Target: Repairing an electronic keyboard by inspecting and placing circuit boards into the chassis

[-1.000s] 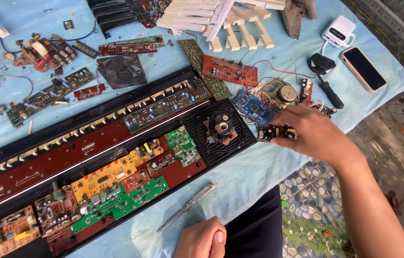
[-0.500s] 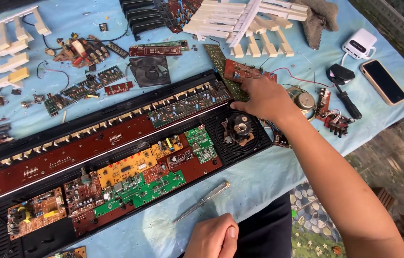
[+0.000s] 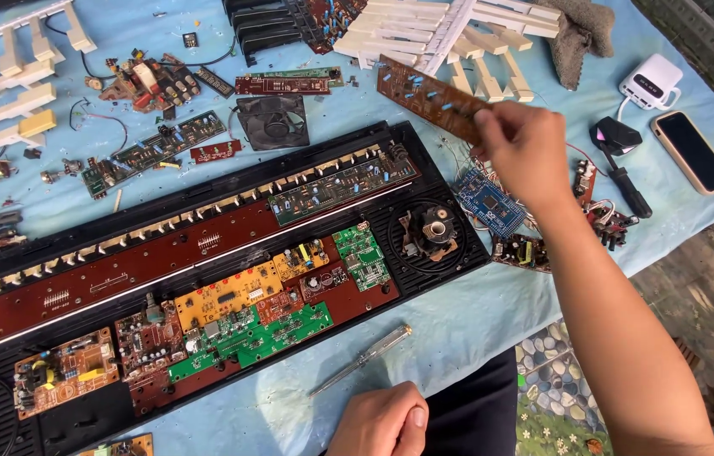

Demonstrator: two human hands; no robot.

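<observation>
At the far left, white key strips [image 3: 11,63] and the opened black keyboard case [image 3: 205,279] both run out of the picture, so their ends cannot be seen. The case lies slantwise across the blue-covered counter [image 3: 475,329], filled with a long red-brown board [image 3: 121,270], an orange board [image 3: 226,295] and green boards [image 3: 251,333]; its lower left corner is cut off. Above it sit loose small boards and a black fan [image 3: 271,121], their parts too fine to tell apart. A slim screwdriver [image 3: 361,361] lies on the cloth just below the case.

The left hand [image 3: 382,420] rests at the bottom edge, curled into a loose fist that touches nothing; its wrist is out of frame, and the fingers fold inward, hiding the palm.

Right of the case's round speaker grille [image 3: 430,235], a blue board [image 3: 490,203] lies among thin wires, partly under the raised forearm.

The right hand [image 3: 521,152] is lifted over the counter, its fingers pinched on the right end of a long brown circuit board [image 3: 429,97], which slants up and left over the white key pieces [image 3: 424,34]. The hand covers that end of the board, and the fingertips are slightly blurred.

Further right lie a black tool [image 3: 623,173], a white power bank [image 3: 651,82] and a phone [image 3: 693,152], face up near the counter's edge.
</observation>
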